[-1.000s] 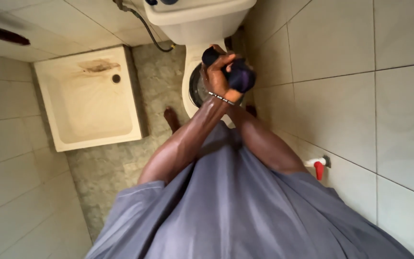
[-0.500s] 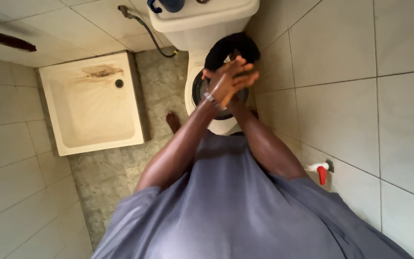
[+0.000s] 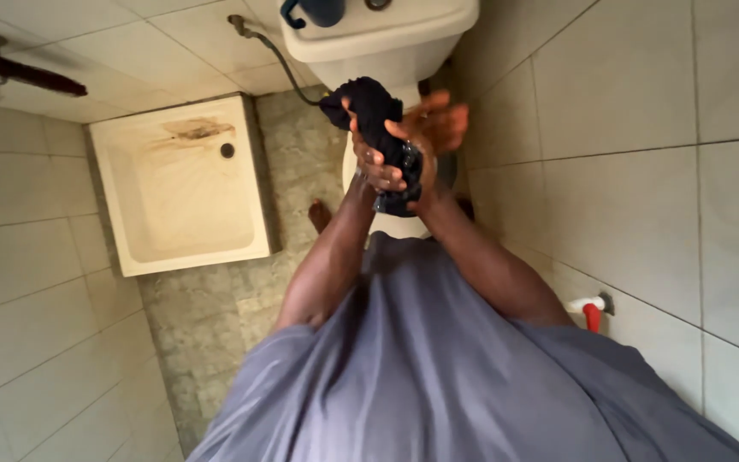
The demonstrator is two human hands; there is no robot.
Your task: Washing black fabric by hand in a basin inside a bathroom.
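My left hand (image 3: 380,162) and right hand (image 3: 434,128) closed around a dark wet cloth (image 3: 374,111). I held it over the toilet bowl (image 3: 404,224), probably so drips fell inside.

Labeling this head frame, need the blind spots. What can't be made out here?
- Toilet bowl: mostly hidden behind both hands and the dark cloth.
- Cloth: its kind is unclear, bunched between left hand and right hand.
- Blue object on the cistern: cut off by the top edge.
- Dark fixture on the wall: cut off by the left edge.
- Red-tipped tap: too small to detail.
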